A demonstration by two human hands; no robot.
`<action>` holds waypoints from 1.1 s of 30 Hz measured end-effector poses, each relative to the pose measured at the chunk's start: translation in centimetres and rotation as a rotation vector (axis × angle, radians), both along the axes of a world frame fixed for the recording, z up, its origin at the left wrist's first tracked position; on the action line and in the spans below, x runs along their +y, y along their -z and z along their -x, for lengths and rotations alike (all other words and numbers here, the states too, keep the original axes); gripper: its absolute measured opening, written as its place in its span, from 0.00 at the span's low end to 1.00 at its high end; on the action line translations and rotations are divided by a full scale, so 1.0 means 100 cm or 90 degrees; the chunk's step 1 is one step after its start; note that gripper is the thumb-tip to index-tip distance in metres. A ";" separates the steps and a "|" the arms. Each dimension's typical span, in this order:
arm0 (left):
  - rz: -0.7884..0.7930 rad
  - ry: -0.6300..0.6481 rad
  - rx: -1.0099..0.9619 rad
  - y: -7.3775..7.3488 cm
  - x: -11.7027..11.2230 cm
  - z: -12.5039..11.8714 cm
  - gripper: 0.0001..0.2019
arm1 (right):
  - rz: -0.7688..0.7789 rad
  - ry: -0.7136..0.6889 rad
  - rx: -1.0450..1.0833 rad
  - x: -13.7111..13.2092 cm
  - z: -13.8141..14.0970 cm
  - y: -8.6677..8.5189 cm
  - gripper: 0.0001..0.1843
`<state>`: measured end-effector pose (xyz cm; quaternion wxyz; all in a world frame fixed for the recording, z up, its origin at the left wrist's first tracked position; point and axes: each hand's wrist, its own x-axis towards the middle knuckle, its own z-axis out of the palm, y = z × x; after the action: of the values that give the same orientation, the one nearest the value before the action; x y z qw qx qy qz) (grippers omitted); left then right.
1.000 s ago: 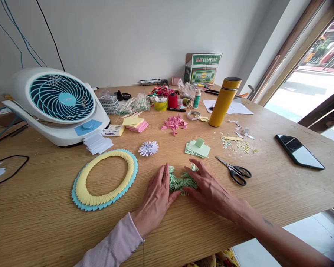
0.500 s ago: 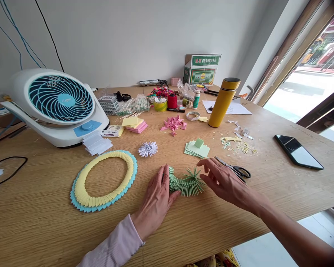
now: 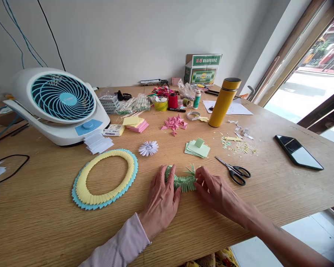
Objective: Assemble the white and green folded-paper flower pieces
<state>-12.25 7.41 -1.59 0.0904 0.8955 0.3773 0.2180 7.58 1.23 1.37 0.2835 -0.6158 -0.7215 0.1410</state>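
A curved chain of folded green paper pieces [image 3: 183,180] lies on the wooden table [image 3: 44,230] near its front edge. My left hand [image 3: 161,200] rests on the chain's left end, fingers laid over it and thumb pressed against its side. My right hand [image 3: 215,191] pinches the chain's right end, where green points stick up. Just behind lie a stack of green paper squares [image 3: 197,148] and black-handled scissors [image 3: 234,172].
A yellow and blue paper ring [image 3: 105,178] lies to the left, a white paper starburst [image 3: 148,148] behind it. A white and blue fan [image 3: 61,104], pink folded pieces [image 3: 174,124], a yellow flask [image 3: 224,101] and a phone [image 3: 298,151] stand farther back and right.
My right hand lifted off the green chain, then came back and closed on its right end. The chain now looks pushed together and shorter. My left hand stayed on the left end.
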 end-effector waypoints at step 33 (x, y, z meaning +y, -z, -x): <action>-0.050 -0.113 -0.015 -0.001 -0.013 -0.031 0.25 | -0.032 -0.264 -0.227 0.030 -0.022 -0.058 0.16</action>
<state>-9.17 6.09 -1.48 0.0398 0.8587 0.4452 0.2507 9.78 4.20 7.22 0.1324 -0.4625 -0.8741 0.0674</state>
